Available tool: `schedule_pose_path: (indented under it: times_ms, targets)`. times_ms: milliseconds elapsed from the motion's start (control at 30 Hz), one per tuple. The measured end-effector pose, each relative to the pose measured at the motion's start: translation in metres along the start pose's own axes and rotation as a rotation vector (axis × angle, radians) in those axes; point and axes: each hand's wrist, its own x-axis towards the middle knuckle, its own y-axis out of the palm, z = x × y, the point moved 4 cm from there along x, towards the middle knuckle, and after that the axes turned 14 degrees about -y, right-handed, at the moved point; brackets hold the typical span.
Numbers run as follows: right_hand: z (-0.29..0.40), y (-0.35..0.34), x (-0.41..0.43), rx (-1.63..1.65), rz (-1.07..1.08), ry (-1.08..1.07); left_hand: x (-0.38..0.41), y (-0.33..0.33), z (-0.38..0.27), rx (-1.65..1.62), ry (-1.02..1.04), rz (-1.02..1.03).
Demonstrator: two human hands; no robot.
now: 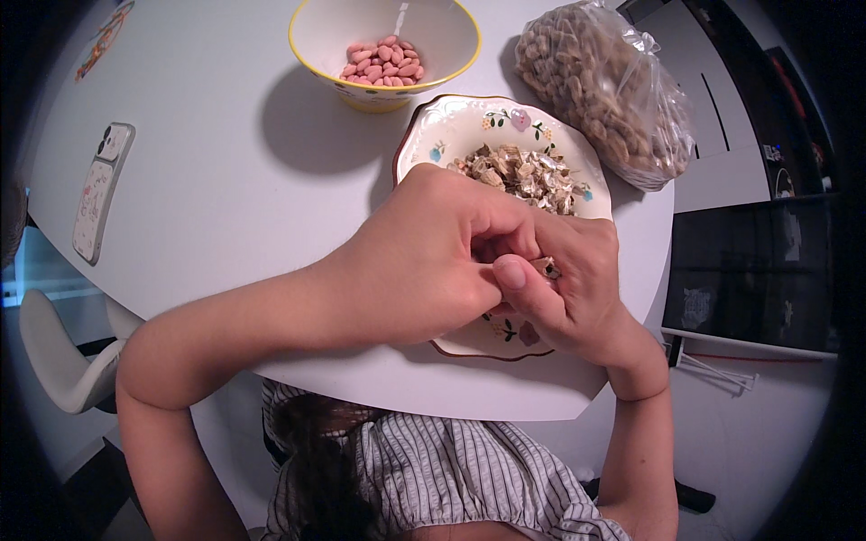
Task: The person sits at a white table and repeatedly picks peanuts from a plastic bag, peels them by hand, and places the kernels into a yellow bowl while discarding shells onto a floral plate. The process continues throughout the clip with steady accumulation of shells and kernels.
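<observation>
My left hand (433,264) and my right hand (575,270) meet over a scalloped floral plate (440,122). A peanut shell (547,267) with a dark opening at its end pokes out beside my right thumb, held in my right hand. My left fingers curl in against the right hand, and their tips are hidden, so what they hold does not show. Broken peanut shells (521,172) are heaped on the plate behind my hands. Beyond it stands a yellow-rimmed bowl (298,51) with shelled pink-skinned peanuts (385,64) inside.
A knotted clear plastic bag of unshelled peanuts (595,88) lies right of the plate. On the left of the white table (203,209) lies a phone in a patterned case (101,193). A white chair (67,358) stands beyond the table's left edge.
</observation>
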Motion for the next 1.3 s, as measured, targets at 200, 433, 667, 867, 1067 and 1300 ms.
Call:
schedule_pose_path:
  times_ms: [200, 433, 667, 867, 1067, 1300]
  targets:
    - [0.000, 0.001, 0.000, 0.013, -0.002, 0.007, 0.000, 0.000, 0.002, -0.070, -0.031, 0.020]
    - [-0.005, -0.010, 0.002, 0.064, 0.014, 0.097, 0.004, -0.001, -0.005, -0.128, -0.090, -0.016]
    - [-0.001, -0.041, 0.001, 0.009, -0.160, 0.079, 0.008, -0.012, -0.012, -0.217, -0.150, -0.004]
    - [0.000, -0.038, 0.003, -0.168, -0.112, -0.212, 0.011, -0.015, -0.009, -0.277, -0.118, -0.041]
    - [0.007, -0.030, 0.002, -0.295, -0.178, -0.260, 0.010, -0.018, -0.005, -0.209, 0.012, -0.117]
    - [0.012, -0.030, 0.001, -0.330, -0.164, -0.239, 0.010, -0.011, -0.006, -0.314, -0.059, -0.047]
